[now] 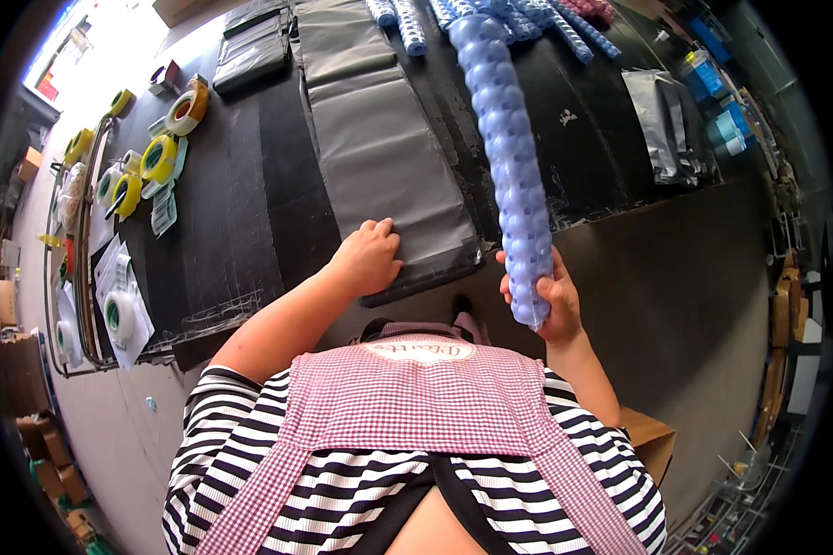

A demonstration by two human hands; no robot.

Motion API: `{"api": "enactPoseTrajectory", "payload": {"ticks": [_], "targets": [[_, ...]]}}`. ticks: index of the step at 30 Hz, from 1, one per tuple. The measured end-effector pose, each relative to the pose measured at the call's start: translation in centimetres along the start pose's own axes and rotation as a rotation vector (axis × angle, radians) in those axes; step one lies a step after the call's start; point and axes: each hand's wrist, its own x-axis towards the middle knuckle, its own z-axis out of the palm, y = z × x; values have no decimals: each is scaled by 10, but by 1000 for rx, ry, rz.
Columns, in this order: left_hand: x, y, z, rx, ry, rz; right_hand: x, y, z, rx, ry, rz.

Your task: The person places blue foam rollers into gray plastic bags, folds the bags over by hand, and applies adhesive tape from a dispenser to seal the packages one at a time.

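Observation:
My right hand (563,298) grips the lower end of a long rolled bath mat (504,139), pale blue plastic with rounded bumps and small holes. The roll stretches away from me over the table toward several similar blue rolls at the far side. On a long stack of grey plastic mailing bags (379,129) rests my left hand (368,259), palm down. Its bent fingers and thumb are apart and touch the top bag near the stack's close end, which overhangs the table edge.
The black worktable (278,185) has a scuffed front edge. Tape rolls (160,159) and labels sit on its left beside a metal rack (88,250). More folded bags (253,51) lie far left, silver-grey bags (662,125) at right. A cardboard box (650,439) stands near my right elbow.

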Motion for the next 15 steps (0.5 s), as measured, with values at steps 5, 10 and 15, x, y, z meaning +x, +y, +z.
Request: {"api": "enactPoseTrajectory", "payload": {"ticks": [5, 10, 15], "targets": [[-8, -7, 38, 159, 120, 128, -47, 10, -15, -90, 76, 128], [-6, 3, 34, 83, 95, 183, -113, 16, -35, -182, 103, 225], [2, -39, 32, -1060, 202, -230, -156, 27, -28, -168, 213, 374]]}}
